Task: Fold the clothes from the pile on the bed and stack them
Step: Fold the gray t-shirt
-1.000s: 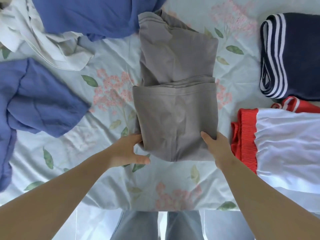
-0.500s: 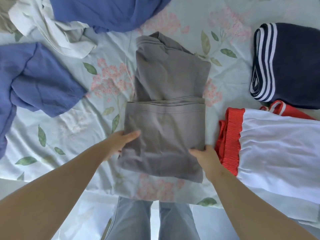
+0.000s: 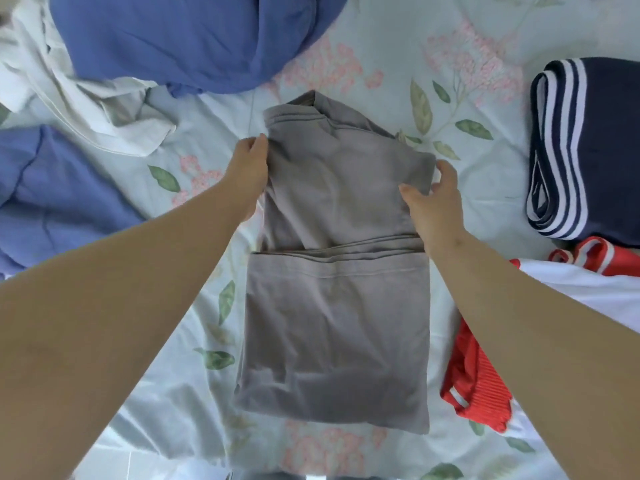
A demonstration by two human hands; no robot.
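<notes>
The grey garment (image 3: 336, 306) lay in the middle of the bed (image 3: 166, 393), on the flowered sheet, long and narrow, its near half doubled over so that a band of stacked hems ran across its middle. Both hands were at the far half. The left hand (image 3: 249, 171) was at the left edge, just below the far corner, with the fingers close together and curled onto the cloth, which creased where they took it. The right hand (image 3: 436, 199) held the right edge opposite, the thumb lying on top of the fabric and the fingers wrapped round the edge from outside, so the cloth was pinched between them. Both bare forearms reached in from the near side, one along each side of the garment. Past it, at the far edge, a blue garment (image 3: 194, 39) lay loose in a heap, with a crumpled white one (image 3: 86, 109) just beside it on the left and more blue cloth (image 3: 62, 195) nearer on that same side. To the right, well apart from the grey one, sat a folded navy piece (image 3: 595, 147) with white stripes, and nearer than that a red and white piece (image 3: 478, 379), partly hidden by the right forearm.
</notes>
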